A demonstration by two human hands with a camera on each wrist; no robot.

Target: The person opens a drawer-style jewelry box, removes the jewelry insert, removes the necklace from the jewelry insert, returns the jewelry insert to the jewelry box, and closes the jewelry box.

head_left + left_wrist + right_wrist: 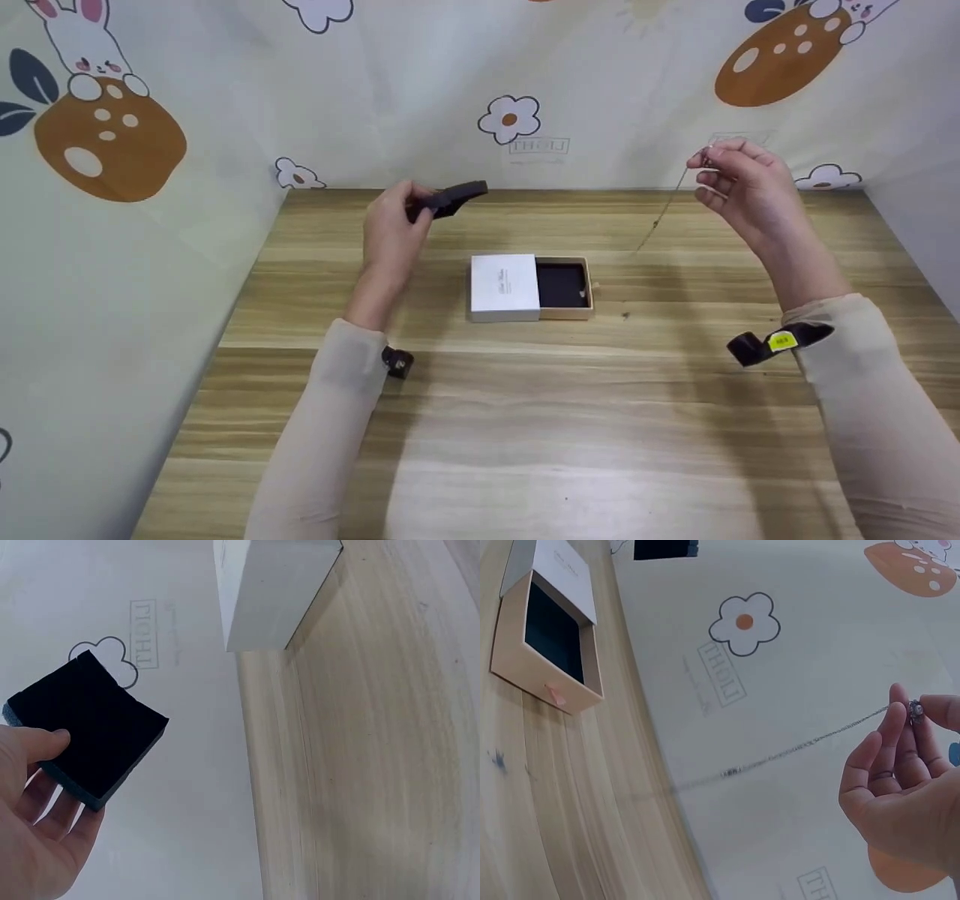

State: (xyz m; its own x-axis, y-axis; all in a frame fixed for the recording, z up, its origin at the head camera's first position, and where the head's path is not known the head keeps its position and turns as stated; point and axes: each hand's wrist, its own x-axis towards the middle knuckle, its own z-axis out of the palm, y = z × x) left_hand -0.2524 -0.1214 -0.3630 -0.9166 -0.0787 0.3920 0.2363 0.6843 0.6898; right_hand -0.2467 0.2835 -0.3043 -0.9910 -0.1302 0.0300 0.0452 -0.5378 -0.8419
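My left hand [391,229] grips a black foam pad [461,195] by one end, raised above the table behind and left of the box. In the left wrist view the square foam pad [94,724] has my thumb on its face and fingers beneath. At the right, my right hand [757,191] pinches a thin jewelry chain [667,201] between thumb and fingertips. A small sparkling piece [916,712] shows at the pinch in the right wrist view. The chain slants down to the left. Between the hands, a white box sleeve [504,283] has its drawer [564,315] partly out.
Black lining [559,285] shows inside the drawer, and a small ribbon tab [596,288] sticks out at its right end. The wooden table [570,420] meets a patterned curtain [420,105] at the back. A small dark speck [625,316] lies right of the box.
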